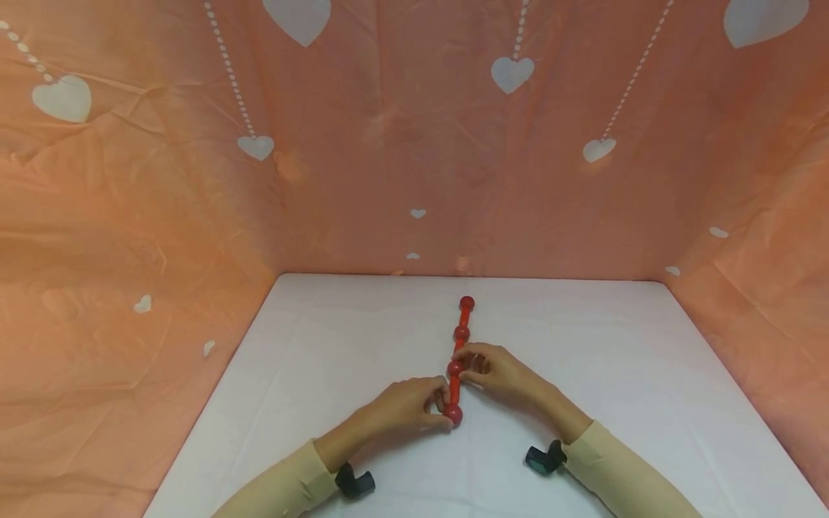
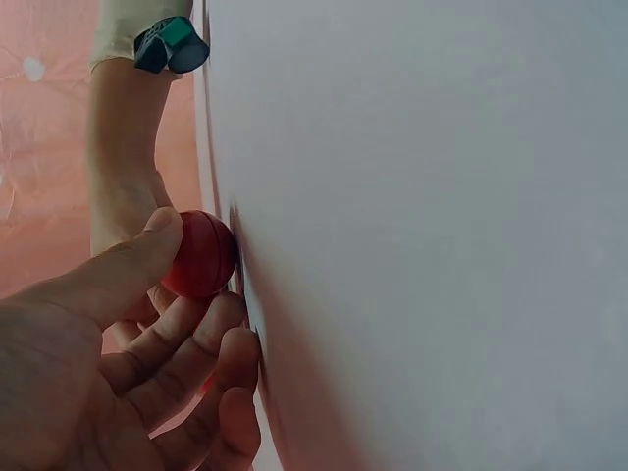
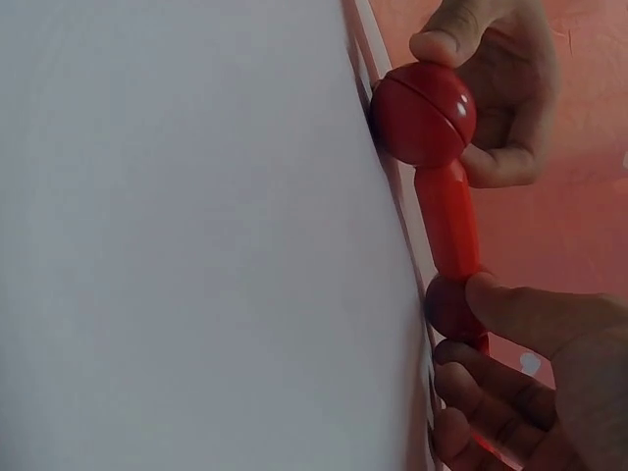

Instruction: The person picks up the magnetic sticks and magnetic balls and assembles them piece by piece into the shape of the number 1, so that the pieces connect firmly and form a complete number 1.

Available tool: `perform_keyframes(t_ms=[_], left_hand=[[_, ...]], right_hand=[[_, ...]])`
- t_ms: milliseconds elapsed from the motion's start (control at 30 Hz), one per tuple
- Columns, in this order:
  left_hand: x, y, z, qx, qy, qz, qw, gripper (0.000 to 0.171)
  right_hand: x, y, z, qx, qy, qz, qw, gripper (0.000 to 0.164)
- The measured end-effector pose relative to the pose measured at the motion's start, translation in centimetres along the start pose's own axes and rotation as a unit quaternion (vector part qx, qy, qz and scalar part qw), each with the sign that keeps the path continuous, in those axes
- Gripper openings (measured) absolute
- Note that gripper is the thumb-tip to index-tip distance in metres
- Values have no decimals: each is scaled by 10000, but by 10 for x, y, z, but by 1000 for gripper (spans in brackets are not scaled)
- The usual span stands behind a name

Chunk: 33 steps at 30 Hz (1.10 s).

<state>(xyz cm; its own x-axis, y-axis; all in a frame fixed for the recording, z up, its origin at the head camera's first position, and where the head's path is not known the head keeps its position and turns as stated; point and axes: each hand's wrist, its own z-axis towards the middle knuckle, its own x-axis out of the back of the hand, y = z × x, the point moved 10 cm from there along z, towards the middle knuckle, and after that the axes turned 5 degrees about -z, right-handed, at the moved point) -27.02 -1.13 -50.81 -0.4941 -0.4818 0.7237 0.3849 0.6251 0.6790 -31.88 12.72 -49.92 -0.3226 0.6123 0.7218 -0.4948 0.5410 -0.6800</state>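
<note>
A straight red chain of balls and short rods (image 1: 455,391) lies on the white table, running away from me. My left hand (image 1: 408,404) holds the end ball (image 1: 453,415) nearest me, thumb on one side and fingers on the other. One ball farther along, my right hand (image 1: 500,370) pinches the second ball (image 3: 451,309) between thumb and fingers. Between the two hands an orange-red rod (image 3: 448,221) joins these balls. In the left wrist view the end ball (image 2: 203,255) shows a thin seam; fingers hide most of the chain behind it.
Beyond my hands the chain continues to a third ball (image 1: 461,333) and a far end ball (image 1: 467,303). The white table (image 1: 337,316) meets an orange cloth backdrop (image 1: 376,180) with white hearts at its back and sides. A dark wrist device (image 1: 546,458) sits by the right cuff.
</note>
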Motion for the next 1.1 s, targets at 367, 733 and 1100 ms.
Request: perform_keyframes(t_ms=[367,733,1100], left_hand=[[-5,7,7,32,-32,-19,10000,33],[-8,11,11,-31,-9,-58,10000,31],[-5,15,9,16,16,-88,10000,31]], right_hand=[[5,6,0,-16,-118,-11,9999,30],[7,10,1,-105,-259,-53,9996,32],[7,10,2,-50,-292,-69,9995,32]])
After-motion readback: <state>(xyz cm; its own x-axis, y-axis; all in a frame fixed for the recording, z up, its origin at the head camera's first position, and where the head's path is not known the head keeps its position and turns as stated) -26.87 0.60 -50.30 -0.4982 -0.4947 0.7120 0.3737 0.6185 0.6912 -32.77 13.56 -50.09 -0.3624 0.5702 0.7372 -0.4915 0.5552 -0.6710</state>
